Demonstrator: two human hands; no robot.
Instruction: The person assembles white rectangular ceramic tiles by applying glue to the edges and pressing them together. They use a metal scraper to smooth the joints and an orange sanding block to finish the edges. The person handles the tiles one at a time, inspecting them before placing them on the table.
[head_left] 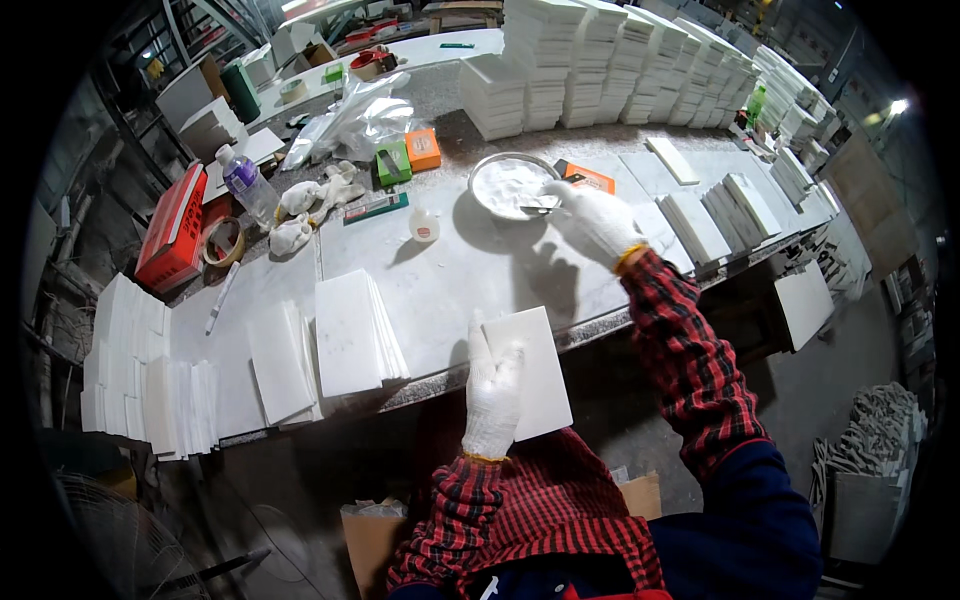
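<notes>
My left hand, in a white knit glove, grips a flat white stone tile at the table's front edge, tilted toward me. My gloved right hand reaches over the right rim of a round metal bowl holding white paste or powder. Its fingers are closed on what looks like a putty knife; only the dark flat blade shows, over the bowl's near rim, and the handle is hidden. Behind the hand lies an orange box, partly covered.
White tiles lean in batches along the front left; more tiles lie at the right. Tall tile stacks line the back. A small white bottle, a green box, a plastic bottle and a tape roll stand left of the bowl.
</notes>
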